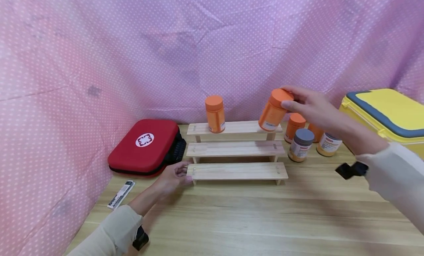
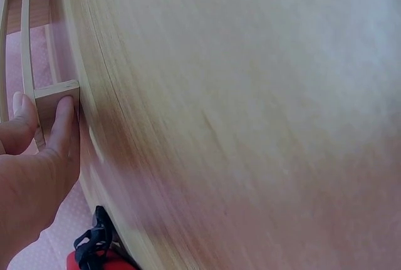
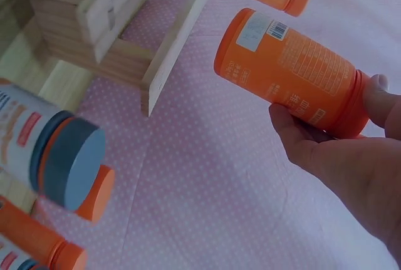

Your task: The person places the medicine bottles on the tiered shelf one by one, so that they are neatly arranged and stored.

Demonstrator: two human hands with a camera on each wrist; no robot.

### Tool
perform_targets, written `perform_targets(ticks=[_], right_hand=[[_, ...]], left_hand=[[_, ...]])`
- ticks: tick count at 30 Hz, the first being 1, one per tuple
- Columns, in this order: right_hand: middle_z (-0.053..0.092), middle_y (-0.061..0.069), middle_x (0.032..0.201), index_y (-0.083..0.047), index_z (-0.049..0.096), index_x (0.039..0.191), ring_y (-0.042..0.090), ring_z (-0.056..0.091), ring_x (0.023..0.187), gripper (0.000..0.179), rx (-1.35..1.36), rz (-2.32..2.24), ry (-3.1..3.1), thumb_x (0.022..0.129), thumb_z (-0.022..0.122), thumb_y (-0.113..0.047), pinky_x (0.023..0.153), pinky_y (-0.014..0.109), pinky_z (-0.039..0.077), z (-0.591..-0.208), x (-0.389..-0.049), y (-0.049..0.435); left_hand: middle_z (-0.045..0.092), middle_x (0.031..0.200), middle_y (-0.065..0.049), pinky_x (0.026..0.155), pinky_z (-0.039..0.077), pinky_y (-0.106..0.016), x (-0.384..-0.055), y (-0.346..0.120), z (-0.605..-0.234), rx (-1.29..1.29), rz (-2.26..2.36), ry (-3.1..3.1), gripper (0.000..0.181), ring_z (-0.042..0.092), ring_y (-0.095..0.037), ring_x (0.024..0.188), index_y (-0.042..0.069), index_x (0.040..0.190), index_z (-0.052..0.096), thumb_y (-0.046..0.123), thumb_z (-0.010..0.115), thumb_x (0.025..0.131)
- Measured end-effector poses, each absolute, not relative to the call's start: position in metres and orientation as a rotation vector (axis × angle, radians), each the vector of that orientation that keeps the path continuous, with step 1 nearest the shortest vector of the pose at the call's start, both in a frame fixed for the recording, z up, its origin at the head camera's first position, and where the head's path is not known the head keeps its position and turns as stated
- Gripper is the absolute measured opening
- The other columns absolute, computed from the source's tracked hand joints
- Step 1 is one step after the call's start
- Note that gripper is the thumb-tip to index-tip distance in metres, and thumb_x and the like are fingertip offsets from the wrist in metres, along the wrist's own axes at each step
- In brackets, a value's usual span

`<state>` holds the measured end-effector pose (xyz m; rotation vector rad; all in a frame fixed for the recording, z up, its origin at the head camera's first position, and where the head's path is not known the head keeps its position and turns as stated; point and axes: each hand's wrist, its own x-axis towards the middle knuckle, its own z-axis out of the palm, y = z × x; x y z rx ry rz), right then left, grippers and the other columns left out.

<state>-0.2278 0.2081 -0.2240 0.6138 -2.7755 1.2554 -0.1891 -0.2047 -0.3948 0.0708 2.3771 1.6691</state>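
A three-step wooden rack (image 1: 236, 171) stands on the table. My left hand (image 1: 173, 178) holds the left end of its lowest step; in the left wrist view, one finger (image 2: 61, 123) lies against the rack's end piece (image 2: 53, 94). My right hand (image 1: 306, 103) grips an orange bottle (image 1: 274, 110) around its lid. This bottle tilts over the right end of the top step, and whether its base touches the wood I cannot tell. In the right wrist view, the bottle's label (image 3: 316, 63) faces the camera. Another orange bottle (image 1: 215, 114) stands upright on the top step, left of centre.
Right of the rack stand grey-lidded bottles (image 1: 300, 145) and orange bottles (image 1: 294, 128), close to my right forearm. A yellow box (image 1: 391, 112) sits at the far right. On the left lie a red first-aid case (image 1: 145, 147) and a small flat packet (image 1: 121, 194). Pink dotted cloth (image 1: 212, 46) hangs behind.
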Motion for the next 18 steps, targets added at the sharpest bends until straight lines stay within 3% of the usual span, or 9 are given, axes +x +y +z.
perform_targets(ticks=[4, 11, 18], right_hand=[[0.058, 0.012, 0.127, -0.018, 0.040, 0.146, 0.028, 0.056, 0.113, 0.053, 0.673, 1.269, -2.793, 0.098, 0.052, -0.040, 0.099, 0.049, 0.040, -0.224, -0.251, 0.189], [0.061, 0.012, 0.119, -0.010, 0.050, 0.137, 0.025, 0.057, 0.108, 0.042, 0.838, 1.322, -2.790, 0.100, 0.053, -0.030, 0.095, 0.046, 0.047, -0.229, -0.282, 0.163], [0.058, 0.015, 0.119, -0.005, 0.048, 0.137, 0.027, 0.056, 0.109, 0.041, 0.884, 1.350, -2.822, 0.100, 0.053, -0.022, 0.094, 0.046, 0.048, -0.236, -0.291, 0.152]], left_hand=[[0.062, 0.114, -0.018, 0.083, 0.054, -0.028, -0.189, -0.205, -0.395, 0.074, 1.679, 2.374, 0.053, 0.062, -0.024, 0.101, -0.004, 0.135, 0.049, -0.009, 0.066, 0.084], [0.062, 0.115, -0.018, 0.084, 0.054, -0.029, -0.190, -0.204, -0.393, 0.061, 1.666, 2.381, 0.054, 0.062, -0.024, 0.102, -0.003, 0.135, 0.050, -0.008, 0.066, 0.085], [0.062, 0.114, -0.015, 0.084, 0.055, -0.031, -0.192, -0.205, -0.393, 0.038, 1.643, 2.389, 0.057, 0.063, -0.023, 0.101, 0.001, 0.137, 0.049, -0.008, 0.067, 0.084]])
